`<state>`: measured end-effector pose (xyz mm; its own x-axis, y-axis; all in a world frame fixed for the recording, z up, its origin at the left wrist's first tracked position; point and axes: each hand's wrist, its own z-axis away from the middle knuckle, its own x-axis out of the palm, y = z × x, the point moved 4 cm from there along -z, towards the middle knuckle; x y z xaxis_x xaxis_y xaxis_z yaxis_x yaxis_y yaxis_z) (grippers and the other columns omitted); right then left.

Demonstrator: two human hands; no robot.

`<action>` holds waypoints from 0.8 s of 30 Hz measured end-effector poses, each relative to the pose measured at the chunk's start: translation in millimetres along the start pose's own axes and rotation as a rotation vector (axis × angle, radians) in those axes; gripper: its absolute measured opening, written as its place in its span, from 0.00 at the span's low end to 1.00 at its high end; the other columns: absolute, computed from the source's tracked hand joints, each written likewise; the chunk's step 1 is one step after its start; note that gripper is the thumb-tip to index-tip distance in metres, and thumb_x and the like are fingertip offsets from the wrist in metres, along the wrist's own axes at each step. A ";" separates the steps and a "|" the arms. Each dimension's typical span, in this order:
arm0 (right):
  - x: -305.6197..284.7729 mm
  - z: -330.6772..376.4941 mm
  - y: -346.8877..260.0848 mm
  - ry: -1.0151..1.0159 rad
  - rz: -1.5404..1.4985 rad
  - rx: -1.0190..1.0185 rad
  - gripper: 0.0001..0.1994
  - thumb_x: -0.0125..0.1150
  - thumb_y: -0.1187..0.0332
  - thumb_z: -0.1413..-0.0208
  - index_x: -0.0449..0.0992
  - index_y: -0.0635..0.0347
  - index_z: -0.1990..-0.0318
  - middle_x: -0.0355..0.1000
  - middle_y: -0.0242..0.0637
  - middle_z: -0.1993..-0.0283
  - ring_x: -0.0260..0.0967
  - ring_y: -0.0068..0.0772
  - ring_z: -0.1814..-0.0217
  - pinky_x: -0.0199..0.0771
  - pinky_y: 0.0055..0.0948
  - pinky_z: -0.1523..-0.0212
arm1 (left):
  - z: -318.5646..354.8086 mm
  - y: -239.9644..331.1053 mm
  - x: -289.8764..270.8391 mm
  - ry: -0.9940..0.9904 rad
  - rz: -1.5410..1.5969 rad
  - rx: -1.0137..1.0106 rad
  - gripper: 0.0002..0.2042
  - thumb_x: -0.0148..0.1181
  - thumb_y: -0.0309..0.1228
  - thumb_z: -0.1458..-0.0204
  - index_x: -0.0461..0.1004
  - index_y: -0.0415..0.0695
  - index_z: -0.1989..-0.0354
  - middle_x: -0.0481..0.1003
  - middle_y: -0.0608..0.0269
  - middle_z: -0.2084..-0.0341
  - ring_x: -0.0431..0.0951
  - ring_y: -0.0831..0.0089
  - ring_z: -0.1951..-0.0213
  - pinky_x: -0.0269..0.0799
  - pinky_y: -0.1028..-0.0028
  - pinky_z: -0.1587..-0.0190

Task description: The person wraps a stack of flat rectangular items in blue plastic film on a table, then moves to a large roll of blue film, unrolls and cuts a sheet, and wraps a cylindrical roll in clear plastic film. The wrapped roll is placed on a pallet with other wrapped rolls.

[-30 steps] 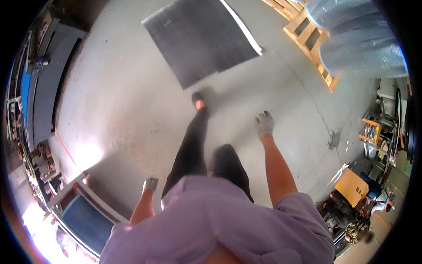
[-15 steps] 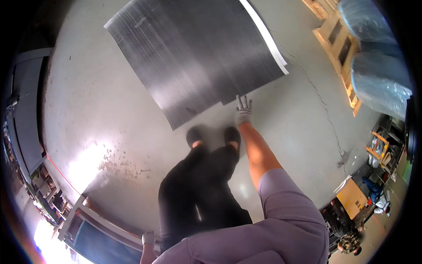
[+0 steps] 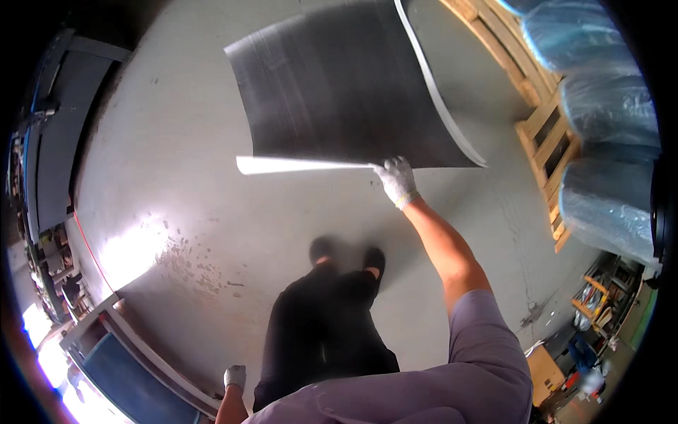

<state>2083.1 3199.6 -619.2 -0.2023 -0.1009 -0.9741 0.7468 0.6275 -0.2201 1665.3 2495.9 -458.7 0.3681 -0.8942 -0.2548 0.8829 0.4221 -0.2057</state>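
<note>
Lg dark sheet (image 3: 332, 92) is at far ctr, beyond the feet (image 3: 374, 260) & left of the wooden pallet (image 3: 540, 134); near edge is turned up at left, showing a white strip, & right edge shows white too. Can't tell how much of it touches the floor (image 3: 176, 113). Hands are well apart, both in pale gloves: R hand (image 3: 397, 180) is clamped on the sheet's near edge, arm stretched out; L hand (image 3: 234, 377) hangs low at near left, away from the sheet, fingers seemingly curled, can't tell if fully closed. Bluish plastic-wrapped bundles (image 3: 607, 106) sit w/ the pallet at far right. Blue panel (image 3: 134, 378) in a frame is at near left, grey cabinet (image 3: 67, 134) at far left, cardboard piece (image 3: 544, 373) at near right. Dark spots (image 3: 194, 261) mark the floor left of the legs.
</note>
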 end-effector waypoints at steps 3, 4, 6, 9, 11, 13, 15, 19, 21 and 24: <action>-104.5 -56.1 -6.9 0.090 -0.137 0.040 0.09 0.55 0.74 0.57 0.80 0.47 0.72 0.73 0.37 0.71 0.71 0.43 0.62 0.68 0.41 0.53 | 37.5 23.6 -35.1 0.106 0.448 -0.207 0.09 0.54 0.33 0.49 0.79 0.44 0.66 0.79 0.51 0.64 0.79 0.51 0.60 0.75 0.59 0.56; -140.0 -74.4 -18.9 0.062 -0.116 0.054 0.10 0.55 0.74 0.56 0.81 0.46 0.71 0.74 0.37 0.69 0.72 0.42 0.61 0.68 0.42 0.52 | 55.0 34.7 -50.5 0.122 0.511 -0.262 0.10 0.54 0.33 0.48 0.79 0.43 0.65 0.79 0.50 0.64 0.79 0.51 0.59 0.75 0.59 0.55; -217.9 -98.4 -45.6 0.085 -0.158 0.019 0.10 0.55 0.73 0.56 0.81 0.46 0.71 0.75 0.36 0.69 0.72 0.42 0.60 0.69 0.42 0.52 | 64.2 45.6 -72.6 0.249 0.692 -0.216 0.13 0.55 0.36 0.47 0.80 0.40 0.62 0.79 0.46 0.63 0.79 0.51 0.58 0.74 0.61 0.55; -327.7 -108.3 -85.3 0.191 -0.064 -0.116 0.09 0.57 0.75 0.57 0.81 0.46 0.73 0.77 0.34 0.69 0.73 0.40 0.64 0.71 0.38 0.59 | 120.5 127.0 -226.4 0.581 0.857 0.124 0.16 0.56 0.39 0.46 0.77 0.43 0.54 0.79 0.48 0.60 0.79 0.53 0.55 0.72 0.62 0.52; -402.8 -113.9 -115.9 0.180 -0.070 -0.193 0.09 0.57 0.76 0.58 0.80 0.46 0.74 0.77 0.34 0.70 0.73 0.39 0.65 0.71 0.38 0.60 | 163.5 194.5 -332.0 0.814 0.613 0.283 0.23 0.59 0.38 0.48 0.69 0.49 0.42 0.72 0.49 0.48 0.71 0.50 0.47 0.68 0.58 0.47; -452.8 -98.6 -132.5 0.146 -0.086 -0.244 0.08 0.59 0.73 0.58 0.81 0.45 0.72 0.74 0.36 0.71 0.73 0.42 0.65 0.71 0.39 0.58 | 251.1 249.3 -455.8 1.132 0.517 0.592 0.33 0.66 0.31 0.56 0.64 0.55 0.37 0.62 0.53 0.39 0.65 0.50 0.42 0.63 0.57 0.42; -507.6 -84.4 -156.8 0.133 -0.055 -0.276 0.08 0.59 0.74 0.58 0.81 0.45 0.73 0.74 0.36 0.73 0.72 0.43 0.66 0.71 0.40 0.60 | 326.1 284.6 -535.1 1.389 0.284 0.628 0.38 0.69 0.33 0.58 0.61 0.62 0.35 0.57 0.56 0.35 0.57 0.50 0.35 0.57 0.51 0.37; -584.5 -53.4 -182.3 0.150 -0.095 -0.387 0.08 0.57 0.75 0.58 0.80 0.46 0.75 0.73 0.36 0.75 0.71 0.44 0.68 0.71 0.40 0.64 | 405.5 310.6 -617.5 1.589 -0.042 0.615 0.34 0.68 0.39 0.57 0.64 0.59 0.37 0.64 0.61 0.40 0.58 0.55 0.35 0.49 0.48 0.32; -608.1 -40.5 -189.5 0.160 -0.083 -0.462 0.08 0.56 0.75 0.56 0.80 0.47 0.74 0.73 0.37 0.75 0.71 0.44 0.69 0.71 0.40 0.64 | 421.2 312.7 -630.0 1.455 -0.162 0.680 0.19 0.66 0.41 0.55 0.76 0.51 0.54 0.74 0.65 0.57 0.67 0.61 0.43 0.48 0.53 0.31; -626.3 -18.3 -189.3 0.165 -0.100 -0.470 0.07 0.58 0.75 0.54 0.80 0.50 0.71 0.73 0.35 0.75 0.71 0.44 0.70 0.72 0.38 0.65 | 428.4 318.5 -607.8 1.348 -0.158 0.702 0.09 0.64 0.40 0.54 0.78 0.48 0.71 0.76 0.64 0.69 0.73 0.64 0.56 0.63 0.62 0.42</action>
<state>2056.8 3158.1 33.5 -0.3835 -0.0788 -0.9202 0.3609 0.9044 -0.2279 1847.6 3109.8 35.5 0.0709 0.0399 -0.9967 0.9847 -0.1625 0.0636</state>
